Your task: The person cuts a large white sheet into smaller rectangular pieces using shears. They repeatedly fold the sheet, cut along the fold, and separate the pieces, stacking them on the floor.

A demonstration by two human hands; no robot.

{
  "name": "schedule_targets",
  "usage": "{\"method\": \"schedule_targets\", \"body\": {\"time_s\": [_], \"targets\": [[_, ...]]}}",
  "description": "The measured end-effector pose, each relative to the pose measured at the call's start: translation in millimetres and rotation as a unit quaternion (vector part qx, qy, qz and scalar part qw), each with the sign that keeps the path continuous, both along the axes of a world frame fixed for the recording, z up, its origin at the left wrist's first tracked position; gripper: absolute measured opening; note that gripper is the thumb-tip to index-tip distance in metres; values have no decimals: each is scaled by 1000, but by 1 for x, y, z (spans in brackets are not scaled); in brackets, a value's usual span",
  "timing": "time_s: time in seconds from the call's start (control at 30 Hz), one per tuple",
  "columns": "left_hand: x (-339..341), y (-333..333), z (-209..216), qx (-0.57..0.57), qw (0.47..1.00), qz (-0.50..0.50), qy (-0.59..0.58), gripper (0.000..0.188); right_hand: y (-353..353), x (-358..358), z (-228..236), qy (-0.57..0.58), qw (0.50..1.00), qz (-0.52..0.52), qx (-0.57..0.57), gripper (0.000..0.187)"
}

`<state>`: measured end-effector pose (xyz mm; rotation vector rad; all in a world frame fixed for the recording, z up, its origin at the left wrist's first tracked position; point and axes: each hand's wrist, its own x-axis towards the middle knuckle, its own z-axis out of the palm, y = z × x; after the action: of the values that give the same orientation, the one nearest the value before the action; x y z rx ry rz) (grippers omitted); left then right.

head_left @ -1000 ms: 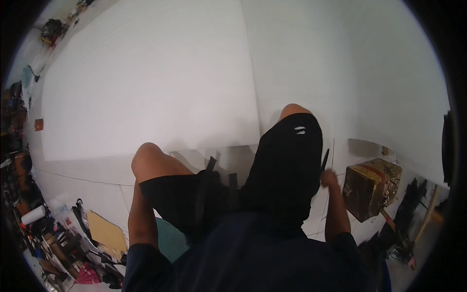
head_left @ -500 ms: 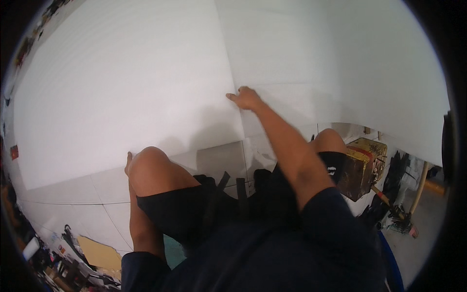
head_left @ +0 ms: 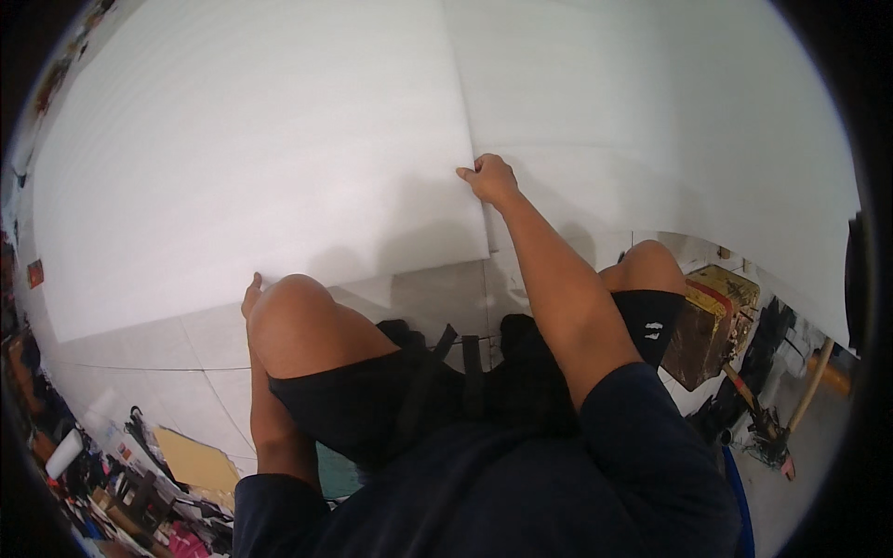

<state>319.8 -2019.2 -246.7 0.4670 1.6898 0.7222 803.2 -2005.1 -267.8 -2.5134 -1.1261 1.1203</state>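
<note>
White sheet [head_left: 251,158] spread over tiled floor [head_left: 214,400], brown-and-yellow box [head_left: 705,325] near the right knee [head_left: 642,265], right hand [head_left: 492,179] pinching the sheet's right edge, left hand [head_left: 251,298] at its near edge, partly behind the left knee [head_left: 293,321], cannot tell whether closed

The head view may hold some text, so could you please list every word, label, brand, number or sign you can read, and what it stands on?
No text can be read.
Black shorts: white mark, too small and blurred.
Small red item at left: too blurred.
Large white sheet: no print visible.
Clutter at lower left: too small.
</note>
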Motion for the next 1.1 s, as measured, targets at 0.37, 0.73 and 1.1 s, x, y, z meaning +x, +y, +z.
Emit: {"method": "schedule_targets", "body": {"time_s": [0.37,0.73,1.1], "targets": [[-74,9,-130,-43,991,11,126,68,-7,-8,6,35,998,-25,51,55],[-3,34,-62,-68,973,113,187,51,-104,15,50,-178,924,292,-171,118],[-33,31,-59,-122,975,141,121,47,-87,32,33,-100,975,148,-134,80]]}}
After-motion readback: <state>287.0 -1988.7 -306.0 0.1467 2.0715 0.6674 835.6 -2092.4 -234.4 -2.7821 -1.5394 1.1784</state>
